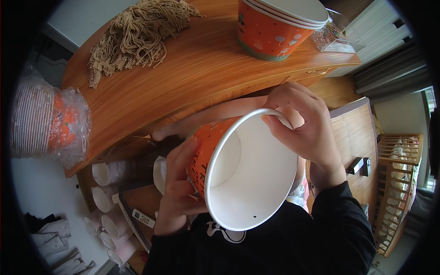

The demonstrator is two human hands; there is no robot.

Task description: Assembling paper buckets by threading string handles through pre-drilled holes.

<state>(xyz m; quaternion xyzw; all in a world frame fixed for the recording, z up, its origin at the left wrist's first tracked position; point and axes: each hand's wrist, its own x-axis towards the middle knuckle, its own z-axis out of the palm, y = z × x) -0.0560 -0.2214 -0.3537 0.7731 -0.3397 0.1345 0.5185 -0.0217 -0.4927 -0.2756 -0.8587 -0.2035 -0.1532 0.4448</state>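
Note:
I hold a large orange paper bucket point(275, 183) tipped so that its white inside and white rim face up toward me. Dark lettering runs along its outer side. One small dark hole shows in the white wall close to the near rim. My left hand point(176, 183) wraps round the outside of the bucket from the left. At the far right of the rim, my right hand point(307, 123) is closed in a pinch, thumb inside the bucket; the fingertips behind the rim are partly hidden, and whether they hold anything else is unclear.
A curved wooden desk point(183, 82) carries a heap of tan cords point(137, 36), a stack of orange buckets point(270, 34) and a clear tray point(334, 41). Wrapped stacked buckets point(50, 123) stand at the left. White cups point(110, 197), a remote point(143, 218) and a wooden crib point(396, 197) lie further off.

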